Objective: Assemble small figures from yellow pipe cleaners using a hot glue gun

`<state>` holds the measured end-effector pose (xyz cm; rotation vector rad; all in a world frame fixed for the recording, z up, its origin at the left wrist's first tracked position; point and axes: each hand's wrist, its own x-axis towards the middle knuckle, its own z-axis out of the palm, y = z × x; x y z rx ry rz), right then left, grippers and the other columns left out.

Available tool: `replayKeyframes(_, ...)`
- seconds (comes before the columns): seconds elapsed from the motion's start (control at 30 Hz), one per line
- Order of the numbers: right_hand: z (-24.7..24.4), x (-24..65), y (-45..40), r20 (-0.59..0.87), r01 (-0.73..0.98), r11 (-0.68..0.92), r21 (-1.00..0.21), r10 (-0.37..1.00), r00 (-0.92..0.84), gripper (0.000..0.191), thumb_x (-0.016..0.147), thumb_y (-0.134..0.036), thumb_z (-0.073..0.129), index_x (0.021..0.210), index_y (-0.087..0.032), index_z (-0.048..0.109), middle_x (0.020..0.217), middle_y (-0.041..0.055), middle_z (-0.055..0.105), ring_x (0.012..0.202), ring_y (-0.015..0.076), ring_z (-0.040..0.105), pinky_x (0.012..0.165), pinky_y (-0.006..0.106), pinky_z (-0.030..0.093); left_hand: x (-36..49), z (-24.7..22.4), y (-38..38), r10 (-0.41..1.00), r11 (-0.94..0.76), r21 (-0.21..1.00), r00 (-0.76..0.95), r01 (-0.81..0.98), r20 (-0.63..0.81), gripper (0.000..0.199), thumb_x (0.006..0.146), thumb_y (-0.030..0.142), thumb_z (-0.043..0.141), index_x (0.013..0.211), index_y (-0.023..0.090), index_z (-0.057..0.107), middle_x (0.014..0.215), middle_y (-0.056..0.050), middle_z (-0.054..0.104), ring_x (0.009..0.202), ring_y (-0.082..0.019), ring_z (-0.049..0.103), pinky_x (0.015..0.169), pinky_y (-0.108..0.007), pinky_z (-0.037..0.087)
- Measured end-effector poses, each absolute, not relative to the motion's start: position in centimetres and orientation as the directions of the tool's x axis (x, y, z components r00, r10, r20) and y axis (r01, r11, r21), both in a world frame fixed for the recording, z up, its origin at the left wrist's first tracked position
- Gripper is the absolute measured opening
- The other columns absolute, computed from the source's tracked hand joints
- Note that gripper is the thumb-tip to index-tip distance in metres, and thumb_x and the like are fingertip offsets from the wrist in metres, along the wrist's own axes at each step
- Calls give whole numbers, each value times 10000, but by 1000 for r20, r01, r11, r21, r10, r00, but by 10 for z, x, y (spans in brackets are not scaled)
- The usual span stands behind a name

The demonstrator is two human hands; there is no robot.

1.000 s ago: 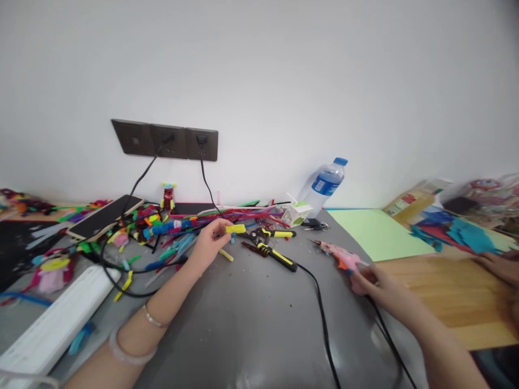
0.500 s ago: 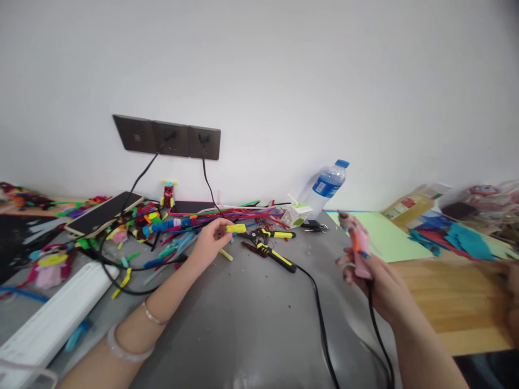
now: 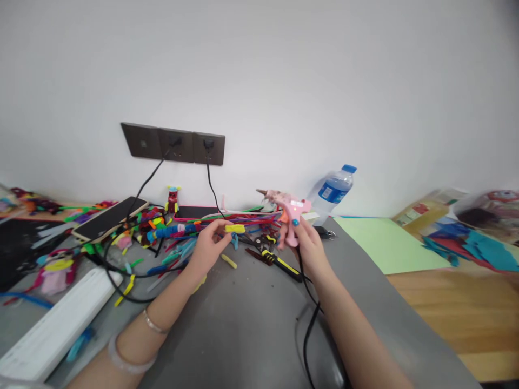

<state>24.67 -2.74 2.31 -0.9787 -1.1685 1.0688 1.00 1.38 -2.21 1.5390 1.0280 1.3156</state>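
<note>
Between thumb and fingers, my left hand (image 3: pixel 211 243) pinches a small yellow fuzzy piece (image 3: pixel 235 229). To its right, my right hand (image 3: pixel 306 243) is wrapped round the handle of a pink glue gun (image 3: pixel 288 208), whose nozzle points left, above and to the right of the yellow piece. A black cord hangs from the gun's handle. Behind and below the gun lie pliers (image 3: pixel 284 265) with yellow and black handles. A loose yellow piece (image 3: pixel 229 261) lies on the grey table (image 3: pixel 243 324) just below my left hand.
Colourful pipe cleaners (image 3: pixel 174 231), a phone (image 3: pixel 109 219) and a white power strip (image 3: pixel 60 329) lie on the left. Black cords loop from the wall sockets (image 3: pixel 174 145). A water bottle (image 3: pixel 334 189) leans on the wall, near green paper (image 3: pixel 389 243) at right.
My right hand has moved left with the glue gun, from the table's right side to near my left hand. The gun now points left. My left hand still holds the yellow piece.
</note>
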Motion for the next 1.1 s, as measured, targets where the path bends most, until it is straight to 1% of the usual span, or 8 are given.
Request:
replayKeyframes(0.07, 15, 245, -31, 238, -101, 241, -965, 971, 35, 393, 809, -563, 703, 848, -210, 537, 648, -31, 618, 482, 100, 514, 472, 232, 410, 9, -24, 14, 942, -323, 944, 116, 66, 314, 219, 768, 213, 645, 982, 182, 679, 877, -43, 681, 789, -177, 627, 656, -257, 473)
replayKeyframes(0.13, 10, 245, -35, 233, -128, 234, -964, 972, 19, 362, 825, -520, 709, 829, -211, 520, 563, -66, 531, 468, 86, 443, 469, 217, 358, 9, -24, 13, 940, -331, 940, 118, 76, 322, 215, 776, 204, 637, 986, 184, 680, 869, -37, 673, 770, -169, 622, 656, -256, 476)
replayKeyframes(0.23, 6, 239, -40, 199, -215, 183, -959, 978, -57, 385, 885, -541, 625, 749, -210, 483, 472, -79, 425, 440, 87, 347, 467, 234, 309, 10, -24, 12, 934, -348, 933, 119, 95, 337, 214, 776, 191, 626, 984, 184, 678, 859, -29, 666, 770, -165, 622, 661, -252, 480)
replayKeyframes(0.33, 4, 229, -42, 168, -236, 136, -962, 978, -120, 382, 916, -558, 569, 789, -202, 517, 428, -95, 366, 403, 86, 271, 450, 247, 272, 10, -23, 12, 932, -359, 925, 105, 120, 348, 219, 768, 182, 624, 980, 183, 681, 839, -22, 664, 752, -163, 623, 642, -246, 472)
replayKeyframes(0.47, -1, 223, -45, 199, -198, 161, -967, 961, -194, 466, 925, -639, 495, 831, -188, 560, 396, -93, 359, 371, 92, 294, 436, 250, 279, 11, -24, 13, 932, -362, 921, 50, 142, 358, 199, 766, 190, 628, 956, 181, 688, 862, -31, 687, 722, -160, 619, 634, -252, 469)
replayKeyframes(0.63, -9, 221, -48, 207, -113, 181, -977, 931, -300, 535, 904, -693, 485, 785, -177, 567, 373, -93, 370, 335, 83, 303, 395, 238, 276, 9, -23, 12, 914, -398, 903, -17, 163, 406, 227, 777, 185, 621, 996, 188, 681, 904, -42, 701, 770, -171, 631, 662, -260, 478)
replayKeyframes(0.87, -9, 220, -51, 216, -32, 217, -976, 923, -320, 583, 905, -723, 445, 849, -162, 594, 390, -83, 398, 357, 86, 310, 409, 234, 290, 9, -19, 10, 867, -490, 843, 24, 222, 497, 218, 792, 134, 606, 987, 197, 681, 925, -36, 704, 754, -154, 619, 649, -246, 476)
replayKeyframes(1.1, -9, 221, -52, 223, 41, 248, -968, 924, -310, 580, 923, -707, 425, 770, -174, 595, 395, -62, 406, 368, 95, 314, 417, 245, 296, 10, -17, 7, 831, -544, 797, 35, 264, 555, 210, 797, 115, 601, 977, 197, 673, 914, -30, 696, 716, -141, 599, 639, -244, 470)
